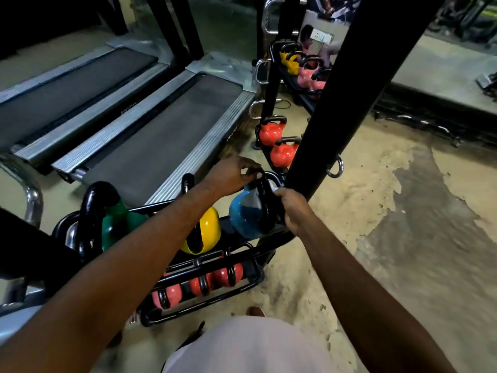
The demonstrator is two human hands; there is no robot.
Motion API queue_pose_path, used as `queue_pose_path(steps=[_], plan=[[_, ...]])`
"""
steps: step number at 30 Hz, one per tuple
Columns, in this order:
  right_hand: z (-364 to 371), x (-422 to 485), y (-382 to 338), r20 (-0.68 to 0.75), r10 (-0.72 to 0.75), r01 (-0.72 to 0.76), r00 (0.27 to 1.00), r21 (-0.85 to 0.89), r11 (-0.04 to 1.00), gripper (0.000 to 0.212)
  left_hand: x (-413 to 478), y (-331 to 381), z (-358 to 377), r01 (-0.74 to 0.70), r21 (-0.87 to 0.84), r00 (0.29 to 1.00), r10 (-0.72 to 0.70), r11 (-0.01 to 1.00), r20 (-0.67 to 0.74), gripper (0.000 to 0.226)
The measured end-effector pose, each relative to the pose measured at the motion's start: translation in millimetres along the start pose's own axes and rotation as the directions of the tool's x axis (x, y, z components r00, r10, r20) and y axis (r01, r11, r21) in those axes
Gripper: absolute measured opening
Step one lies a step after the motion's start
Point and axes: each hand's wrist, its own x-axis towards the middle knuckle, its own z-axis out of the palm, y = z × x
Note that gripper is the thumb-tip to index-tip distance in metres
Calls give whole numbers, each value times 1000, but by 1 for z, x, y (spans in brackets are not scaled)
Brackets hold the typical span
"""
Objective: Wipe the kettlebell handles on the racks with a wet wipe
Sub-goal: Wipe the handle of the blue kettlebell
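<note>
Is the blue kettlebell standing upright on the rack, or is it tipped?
Tipped. The blue kettlebell leans with its black handle pointing sideways, held by the left hand and right hand.

Your left arm stretched forward across frame, forearm bare, wrist bent down. Your left hand (233, 172) arched, fingertips pinched together, knuckles up. Your right arm reaches forward from lower right, elbow slightly bent. Your right hand (291, 208) curled closed, thumb side up, back of hand facing camera. Hands near each other, not touching.
</note>
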Motion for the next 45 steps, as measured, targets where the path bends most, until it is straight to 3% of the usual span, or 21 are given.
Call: queue_pose_path(steps=[4, 7, 9, 11, 13, 14, 16, 19, 22, 25, 29, 32, 35, 38, 40, 42, 43, 45], plan=[[-29, -37, 22, 40, -236, 239, 971, -117, 964, 32, -7, 5, 0, -121, -28, 992, 122, 992, 21, 29], [-26, -47, 30, -45, -529, 491, 848, -311, 814, 12, -11, 4, 1, -168, 12, 986, 168, 986, -4, 30], [-8, -43, 29, -64, -709, 590, 702, -505, 630, 11, -13, 2, 1, -149, 0, 988, 149, 989, -35, 29], [12, -37, 28, -25, -833, 529, 553, -761, 374, 20, -16, 1, -1, -138, -31, 989, 135, 990, -65, 27], [22, -34, 36, 46, -873, 419, 485, -889, 186, 25, -19, 0, 0, -141, -29, 987, 139, 990, -76, 27], [22, -36, 43, 73, -878, 406, 474, -902, 144, 26, -21, 0, 1, -142, -14, 988, 141, 990, -67, 29], [14, -43, 60, 40, -876, 417, 480, -889, 188, 22, -24, 1, 6, -150, 23, 988, 151, 988, -36, 33], [-8, -55, 77, -69, -829, 476, 555, -791, 385, 16, -24, 7, 13, -170, 61, 985, 170, 984, -3, 39], [-22, -53, 71, -118, -677, 567, 726, -454, 688, 16, -27, 6, 12, -154, 75, 988, 156, 985, -20, 40], [-9, -42, 49, -15, -437, 434, 899, -101, 895, 17, -34, -2, 10, -146, 97, 988, 151, 985, -40, 38], [-6, -17, 21, 70, -159, 160, 985, -12, 987, 21, -33, 0, 10, -138, 107, 984, 149, 985, -97, 31], [-29, -25, 28, 141, -245, 259, 959, -93, 961, 14, -32, 6, 13, -157, 90, 983, 165, 983, -81, 32], [-43, -48, 53, 68, -492, 493, 868, -228, 840, 11, -28, 9, 13, -155, 64, 985, 159, 986, -61, 33], [-34, -47, 61, 9, -750, 633, 662, -542, 552, 10, -29, 7, 10, -141, 27, 986, 143, 990, -88, 30], [-19, -41, 55, 67, -843, 635, 533, -691, 347, 14, -31, 5, 10, -140, 20, 984, 141, 990, -112, 29], [0, -39, 50, 144, -875, 570, 462, -805, 168, 15, -34, 1, 9, -143, 12, 982, 143, 990, -123, 28], [8, -38, 51, 161, -880, 526, 447, -843, 113, 16, -35, -1, 9, -142, 11, 982, 143, 990, -124, 28], [16, -39, 60, 129, -886, 449, 445, -888, 97, 19, -37, -1, 10, -144, 8, 983, 144, 990, -115, 30]])
